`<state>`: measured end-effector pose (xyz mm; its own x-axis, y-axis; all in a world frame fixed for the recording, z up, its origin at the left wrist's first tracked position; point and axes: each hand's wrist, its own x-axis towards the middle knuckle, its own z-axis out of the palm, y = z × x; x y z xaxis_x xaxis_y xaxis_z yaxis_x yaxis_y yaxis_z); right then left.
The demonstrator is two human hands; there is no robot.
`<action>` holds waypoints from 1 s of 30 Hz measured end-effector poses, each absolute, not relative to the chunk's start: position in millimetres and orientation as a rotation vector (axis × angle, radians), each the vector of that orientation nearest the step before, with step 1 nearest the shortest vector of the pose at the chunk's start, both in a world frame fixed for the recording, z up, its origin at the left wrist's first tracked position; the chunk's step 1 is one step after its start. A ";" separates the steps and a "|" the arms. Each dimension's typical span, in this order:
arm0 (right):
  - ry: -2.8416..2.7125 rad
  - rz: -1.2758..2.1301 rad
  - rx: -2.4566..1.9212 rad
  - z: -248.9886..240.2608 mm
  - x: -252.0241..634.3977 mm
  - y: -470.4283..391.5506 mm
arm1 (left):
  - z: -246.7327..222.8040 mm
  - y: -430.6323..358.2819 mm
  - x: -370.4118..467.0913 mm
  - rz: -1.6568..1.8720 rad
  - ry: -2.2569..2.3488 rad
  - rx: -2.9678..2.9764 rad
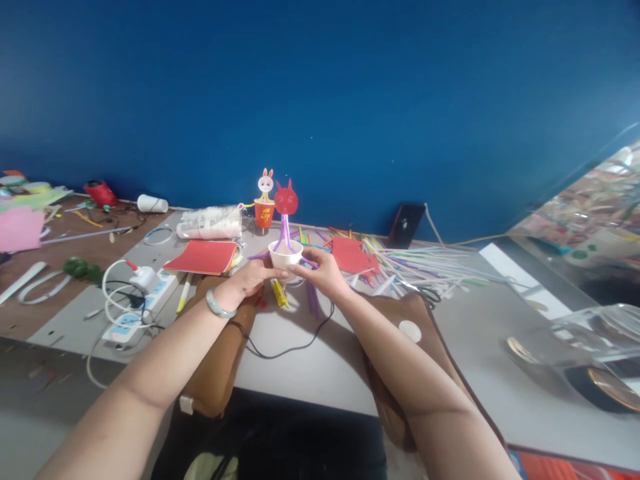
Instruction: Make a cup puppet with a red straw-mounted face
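Between my two hands is a white paper cup, held upright a little above the table. Purple pipe cleaners rise out of it to a red paper animal head with pointed ears. More purple stems stick out at the cup's sides. My left hand grips the cup from the left, thumb across its front. From the right, my right hand closes on the same cup. Just behind stands a red cup topped by a white rabbit head. A yellow tube lies below my hands.
Red paper sheets, a sleeve of stacked cups and a power strip lie to the left. Many pipe cleaners, scissors and a leaning phone are on the right. A black cable crosses the table front.
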<state>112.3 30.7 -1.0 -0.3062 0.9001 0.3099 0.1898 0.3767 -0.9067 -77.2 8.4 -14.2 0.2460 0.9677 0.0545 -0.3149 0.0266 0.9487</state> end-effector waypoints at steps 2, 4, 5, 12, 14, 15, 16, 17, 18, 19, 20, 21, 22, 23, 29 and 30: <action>-1.738 1.048 -0.926 0.0 111.5 29.1 | -15.4 8.0 -78.2 1.167 0.791 1.117; -1.719 1.088 -0.895 2.0 111.0 27.8 | -16.1 8.5 -79.8 1.168 0.802 1.139; -1.707 1.105 -0.887 3.0 110.9 27.6 | -16.2 9.1 -80.4 1.167 0.797 1.145; -1.544 1.204 -0.823 3.0 110.8 30.8 | -11.6 13.8 -75.5 1.176 0.598 0.959; -1.525 1.207 -0.800 3.6 110.8 30.6 | -9.2 13.8 -73.6 1.190 0.594 0.935; -1.523 1.200 -0.799 4.2 110.9 30.1 | -8.2 13.8 -73.1 1.199 0.601 0.933; -1.528 1.190 -0.806 5.0 111.0 29.6 | -7.6 13.8 -72.9 1.210 0.609 0.937; -1.536 1.177 -0.815 5.8 111.3 29.0 | -7.4 14.0 -73.0 1.224 0.614 0.945; -1.548 1.163 -0.825 6.5 111.6 28.5 | -7.5 14.4 -73.2 1.239 0.617 0.953; -1.561 1.149 -0.831 7.1 112.0 27.9 | -7.9 14.8 -73.4 1.255 0.617 0.958; -1.580 1.135 -0.834 7.6 112.4 27.4 | -8.6 15.4 -73.7 1.269 0.618 0.959; -1.600 1.123 -0.832 7.9 112.7 26.8 | -9.2 16.0 -73.9 1.281 0.618 0.957; -1.618 1.115 -0.824 8.1 112.9 26.2 | -9.9 16.6 -74.1 1.292 0.618 0.953; -1.632 1.112 -0.813 8.0 113.0 25.6 | -10.4 17.1 -74.3 1.299 0.620 0.949; -1.627 1.175 -0.785 3.7 111.3 26.7 | -11.4 19.1 -74.8 1.310 0.658 0.891; -1.618 1.191 -0.794 1.9 111.0 28.1 | -11.6 19.2 -74.8 1.315 0.670 0.879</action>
